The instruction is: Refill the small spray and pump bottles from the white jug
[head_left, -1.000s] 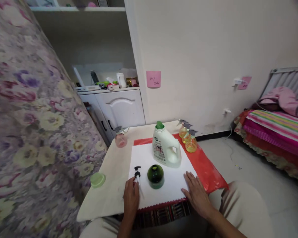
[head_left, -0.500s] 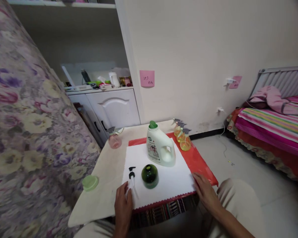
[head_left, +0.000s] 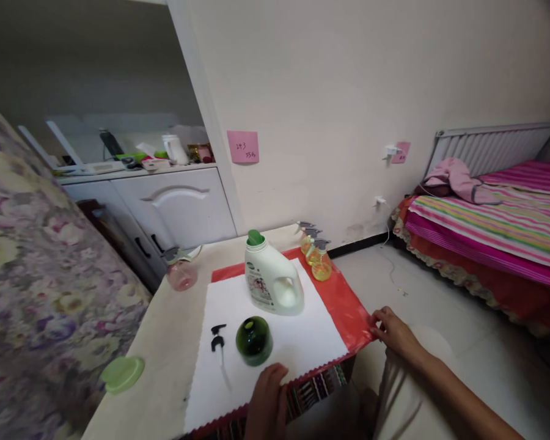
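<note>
Since half a second earlier, the left hand [head_left: 269,397] had shifted from beside the pump top [head_left: 217,342] to the near edge of the white sheet [head_left: 302,342], in front of the round green bottle [head_left: 254,345]. The right hand [head_left: 396,336] had gone outward to the near right corner of the red sheet [head_left: 348,305]. The view had swung rightward; bottles and pump top kept their places.

Nearest: left hand low, fingers bent at the sheet's edge, just short of the green bottle. Could not tell whether it gripped anything. Right hand, well apart from it, had thumb and fingers drawn narrow, pinching the red sheet's corner.

A striped woven cloth [head_left: 307,394] hung below the table's near edge. The green bottle stood upright on the white sheet, dark mouth facing up. To its left, the pump top lay flat, black head away, pale tube toward the person. A pale green lid [head_left: 123,374] sat further left on the cream table cover [head_left: 165,324].

Behind the green bottle: a pale handled jug [head_left: 275,281], upright, green spout in its neck. Three yellow spray bottles [head_left: 319,266] clustered on the red sheet beyond; a pink spray bottle [head_left: 182,276] stood far left.

Farthest: white cabinet [head_left: 178,201], pink note [head_left: 244,146] on the wall, striped bed [head_left: 476,220].
</note>
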`<control>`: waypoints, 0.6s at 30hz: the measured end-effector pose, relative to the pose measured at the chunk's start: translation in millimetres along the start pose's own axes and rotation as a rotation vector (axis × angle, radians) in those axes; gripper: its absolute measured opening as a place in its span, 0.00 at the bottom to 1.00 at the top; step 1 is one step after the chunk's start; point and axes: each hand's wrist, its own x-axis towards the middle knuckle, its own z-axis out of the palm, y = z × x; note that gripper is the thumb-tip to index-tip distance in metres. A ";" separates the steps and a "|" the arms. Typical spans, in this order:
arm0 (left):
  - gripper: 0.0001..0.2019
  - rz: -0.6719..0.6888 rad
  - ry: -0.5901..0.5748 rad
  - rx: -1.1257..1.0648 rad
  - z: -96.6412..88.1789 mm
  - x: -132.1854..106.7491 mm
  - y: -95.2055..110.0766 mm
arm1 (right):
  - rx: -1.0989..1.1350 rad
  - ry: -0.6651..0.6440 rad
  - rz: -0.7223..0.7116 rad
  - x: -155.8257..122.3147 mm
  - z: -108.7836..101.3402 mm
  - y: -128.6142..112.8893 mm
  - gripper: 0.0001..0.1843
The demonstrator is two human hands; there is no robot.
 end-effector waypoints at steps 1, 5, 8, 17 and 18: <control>0.14 0.037 -0.045 -0.002 6.2 6.2 8.2 | -0.006 -0.035 0.032 6.0 -4.1 2.9 0.07; 0.19 0.158 -0.222 -0.034 28.9 33.0 41.6 | 0.005 -0.265 0.144 35.0 -21.4 15.4 0.24; 0.27 0.221 -0.394 -0.045 47.5 52.8 63.0 | 0.043 -0.541 0.190 54.9 -27.5 21.4 0.22; 0.39 0.255 -0.655 -0.088 102.4 90.5 98.6 | 0.082 -0.961 0.201 82.5 -6.0 40.1 0.14; 0.39 0.264 -0.661 -0.077 106.7 90.6 98.7 | 0.099 -0.967 0.211 85.0 -4.4 43.1 0.14</control>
